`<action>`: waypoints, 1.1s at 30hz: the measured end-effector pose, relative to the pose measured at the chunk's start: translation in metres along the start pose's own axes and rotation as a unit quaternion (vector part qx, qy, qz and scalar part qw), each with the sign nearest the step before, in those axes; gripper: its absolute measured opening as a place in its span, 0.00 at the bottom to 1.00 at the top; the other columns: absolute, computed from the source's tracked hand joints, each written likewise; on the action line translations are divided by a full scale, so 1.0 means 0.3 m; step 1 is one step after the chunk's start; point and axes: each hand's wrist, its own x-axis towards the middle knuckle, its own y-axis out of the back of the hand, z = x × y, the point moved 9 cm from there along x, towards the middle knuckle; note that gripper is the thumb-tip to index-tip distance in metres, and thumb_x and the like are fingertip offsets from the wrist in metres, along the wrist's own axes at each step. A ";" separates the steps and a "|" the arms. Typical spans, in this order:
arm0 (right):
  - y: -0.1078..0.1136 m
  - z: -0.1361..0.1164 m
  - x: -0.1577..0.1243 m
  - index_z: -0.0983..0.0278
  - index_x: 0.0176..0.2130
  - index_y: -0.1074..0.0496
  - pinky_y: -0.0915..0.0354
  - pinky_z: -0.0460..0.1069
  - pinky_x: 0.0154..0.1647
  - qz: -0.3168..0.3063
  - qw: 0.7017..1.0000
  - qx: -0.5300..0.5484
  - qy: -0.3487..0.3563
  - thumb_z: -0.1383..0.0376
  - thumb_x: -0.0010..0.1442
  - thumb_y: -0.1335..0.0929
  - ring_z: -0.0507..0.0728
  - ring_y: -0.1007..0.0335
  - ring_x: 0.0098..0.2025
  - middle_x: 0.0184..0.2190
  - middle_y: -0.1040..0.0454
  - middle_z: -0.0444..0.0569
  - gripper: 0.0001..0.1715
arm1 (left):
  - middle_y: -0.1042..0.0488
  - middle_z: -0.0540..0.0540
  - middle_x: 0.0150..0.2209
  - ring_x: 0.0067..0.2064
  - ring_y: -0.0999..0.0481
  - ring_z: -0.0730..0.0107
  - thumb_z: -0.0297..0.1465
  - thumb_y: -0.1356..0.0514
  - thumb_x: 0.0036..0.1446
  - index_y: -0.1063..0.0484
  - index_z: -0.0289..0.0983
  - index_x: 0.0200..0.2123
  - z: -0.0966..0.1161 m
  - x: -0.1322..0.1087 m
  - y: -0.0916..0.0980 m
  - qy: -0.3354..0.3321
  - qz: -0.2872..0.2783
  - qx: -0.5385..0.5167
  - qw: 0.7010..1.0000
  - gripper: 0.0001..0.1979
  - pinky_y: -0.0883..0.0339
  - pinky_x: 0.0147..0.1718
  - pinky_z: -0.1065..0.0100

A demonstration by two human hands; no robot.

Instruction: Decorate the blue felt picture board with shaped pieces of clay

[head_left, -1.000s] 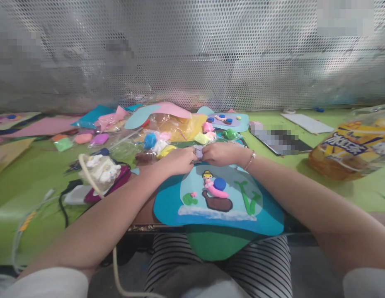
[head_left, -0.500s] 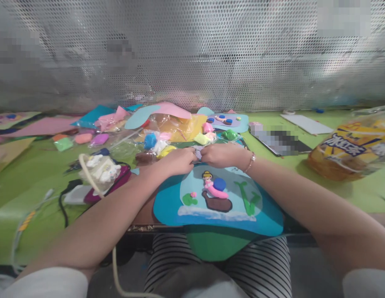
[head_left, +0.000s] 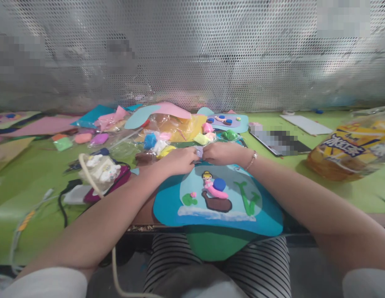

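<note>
My left hand and my right hand meet just above the top edge of a blue craft picture. A small lavender piece, maybe clay in a wrapper, shows between them. Both hands are closed with fingertips pinched on it; the fingers partly hide it. The blue foam sheet lies below them at the table's front edge. On it sit a clay figure in pink, a blue disc, a brown shape, green plant strips and a white band along the bottom.
Bagged clay lumps, such as a blue one and a green one, lie beyond my hands. A phone and a large bottle of amber drink stand to the right. Cables and a white charger lie left.
My right hand has shifted slightly to the right, and a little more of the lavender piece shows between my fingers. The picture and the things around it stay put.
</note>
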 end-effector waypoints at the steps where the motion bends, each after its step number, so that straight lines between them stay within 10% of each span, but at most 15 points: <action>1: 0.004 0.001 0.001 0.69 0.34 0.27 0.39 0.49 0.36 0.004 1.000 -0.008 -0.007 0.75 0.59 0.39 0.54 0.33 0.36 0.32 0.27 0.53 0.12 | 0.29 0.45 0.42 0.40 0.27 0.64 0.27 0.50 0.54 0.24 0.43 0.41 0.004 -0.001 0.000 -0.005 -0.002 -0.002 1.000 0.17 0.38 0.31 0.68; 33: 0.030 -0.033 0.018 0.69 0.35 0.26 0.36 0.48 0.37 0.037 0.998 0.036 -0.022 0.74 0.60 0.38 0.53 0.33 0.35 0.33 0.26 0.53 0.11 | 0.28 0.46 0.44 0.40 0.26 0.65 0.27 0.49 0.52 0.25 0.41 0.39 -0.018 0.000 -0.009 0.006 0.009 0.020 1.000 0.15 0.38 0.31 0.68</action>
